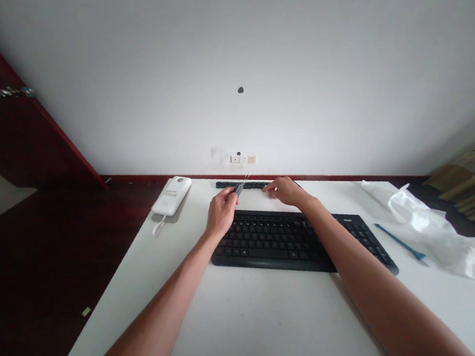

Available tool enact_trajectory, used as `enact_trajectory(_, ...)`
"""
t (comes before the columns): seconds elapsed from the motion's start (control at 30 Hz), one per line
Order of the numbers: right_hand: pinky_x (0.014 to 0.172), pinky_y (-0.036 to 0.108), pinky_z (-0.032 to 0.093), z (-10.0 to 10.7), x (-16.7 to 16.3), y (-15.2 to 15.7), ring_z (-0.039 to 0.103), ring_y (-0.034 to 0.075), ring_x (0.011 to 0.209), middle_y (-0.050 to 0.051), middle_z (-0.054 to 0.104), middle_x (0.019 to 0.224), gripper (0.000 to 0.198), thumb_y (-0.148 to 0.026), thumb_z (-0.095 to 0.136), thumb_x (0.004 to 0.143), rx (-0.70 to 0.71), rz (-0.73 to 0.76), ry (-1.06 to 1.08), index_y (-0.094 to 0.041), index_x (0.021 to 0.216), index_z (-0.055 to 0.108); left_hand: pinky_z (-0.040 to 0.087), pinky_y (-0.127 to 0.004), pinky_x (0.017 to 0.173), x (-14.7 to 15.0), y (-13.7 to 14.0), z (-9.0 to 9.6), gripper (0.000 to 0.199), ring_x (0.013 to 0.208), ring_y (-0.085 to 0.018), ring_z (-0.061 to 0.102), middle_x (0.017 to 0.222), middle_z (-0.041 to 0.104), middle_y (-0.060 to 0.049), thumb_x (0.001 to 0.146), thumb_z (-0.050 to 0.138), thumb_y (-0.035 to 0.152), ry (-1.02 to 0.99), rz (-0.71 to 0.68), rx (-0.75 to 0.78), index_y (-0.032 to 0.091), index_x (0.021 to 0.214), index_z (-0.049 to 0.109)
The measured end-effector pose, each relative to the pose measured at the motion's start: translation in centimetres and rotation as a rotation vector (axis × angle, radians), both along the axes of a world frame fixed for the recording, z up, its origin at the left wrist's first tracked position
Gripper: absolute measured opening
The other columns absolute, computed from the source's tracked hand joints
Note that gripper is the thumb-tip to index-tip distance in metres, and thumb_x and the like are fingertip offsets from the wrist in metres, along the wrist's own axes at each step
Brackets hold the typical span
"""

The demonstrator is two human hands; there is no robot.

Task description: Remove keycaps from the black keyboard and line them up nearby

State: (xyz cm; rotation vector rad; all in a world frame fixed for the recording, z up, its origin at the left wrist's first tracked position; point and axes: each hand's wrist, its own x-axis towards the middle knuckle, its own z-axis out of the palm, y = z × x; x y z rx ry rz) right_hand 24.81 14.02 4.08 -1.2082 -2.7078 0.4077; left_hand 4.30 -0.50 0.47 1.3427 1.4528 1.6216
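Observation:
My left hand (221,210) is closed around the grey handle of a keycap puller (239,188), whose thin wire loops point up and away from me. It hovers at the upper left corner of a black keyboard (272,254). Beyond the keyboard lies a row of loose black keycaps (225,186) along the table's far edge. My right hand (285,190) reaches over the keyboard to the right part of that row, fingers bent down and pressed together at the keycaps. Whether a keycap is between those fingertips is hidden.
A white power bank (171,196) with a short strap lies at the table's left edge. To the right are a blue pry tool (400,242) and a crumpled white plastic bag (431,227). Wall sockets (243,159) sit behind the white table (248,315).

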Motion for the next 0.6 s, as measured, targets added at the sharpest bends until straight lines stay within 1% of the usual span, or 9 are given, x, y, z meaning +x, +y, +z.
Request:
enact_trajectory(0.2, 0.078, 0.024, 0.05, -0.2, 0.0, 0.1, 0.07, 0.017, 0.077, 0.006, 0.08, 0.086, 0.037, -0.007, 0.056, 0.087, 0.011, 0.01, -0.009, -0.016, 0.112, 0.082, 0.032, -0.024, 0.053, 0.0, 0.0, 0.0, 0.024, 0.057, -0.011, 0.044, 0.069, 0.058, 0.0, 0.092, 0.052, 0.033, 0.004, 0.006, 0.005, 0.017, 0.084, 0.069)
enact_trajectory(0.33, 0.076, 0.025, 0.05, 0.4, 0.0, -0.3, 0.07, 0.017, 0.076, 0.005, 0.079, 0.081, 0.039, -0.007, 0.054, 0.087, 0.001, 0.001, -0.027, -0.017, 0.114, 0.081, 0.033, -0.024, 0.053, 0.0, 0.0, 0.1, 0.025, 0.057, -0.011, 0.046, 0.068, 0.059, 0.0, 0.091, 0.053, 0.033, 0.011, 0.018, 0.002, 0.016, 0.087, 0.07)
enact_trajectory(0.43, 0.076, 0.024, 0.05, 1.9, 0.5, -0.5, 0.07, 0.017, 0.076, 0.005, 0.078, 0.081, 0.035, -0.009, 0.055, 0.088, -0.049, -0.01, -0.066, -0.018, 0.11, 0.081, 0.032, -0.024, 0.053, 0.0, 0.0, 0.1, 0.025, 0.056, -0.011, 0.045, 0.069, 0.058, 0.0, 0.092, 0.052, 0.033, 0.016, 0.014, -0.007, 0.017, 0.086, 0.07)
enact_trajectory(0.53, 0.071, 0.025, 0.05, 4.4, 1.5, -1.0, 0.07, 0.018, 0.077, 0.005, 0.078, 0.084, 0.026, -0.017, 0.06, 0.088, -0.112, -0.063, -0.14, -0.02, 0.104, 0.081, 0.032, -0.024, 0.053, -0.1, 0.0, 0.1, 0.024, 0.056, -0.011, 0.045, 0.069, 0.058, 0.0, 0.092, 0.051, 0.031, 0.029, 0.011, -0.009, 0.017, 0.083, 0.068)
enact_trajectory(0.6, 0.067, 0.027, 0.049, 6.2, 2.3, -1.6, 0.071, 0.02, 0.078, 0.006, 0.078, 0.088, 0.021, -0.024, 0.066, 0.086, -0.164, -0.123, -0.225, -0.02, 0.101, 0.08, 0.032, -0.024, 0.052, -0.1, 0.0, 0.1, 0.023, 0.056, -0.011, 0.045, 0.069, 0.058, 0.0, 0.092, 0.051, 0.03, 0.032, 0.012, -0.004, 0.018, 0.081, 0.067)
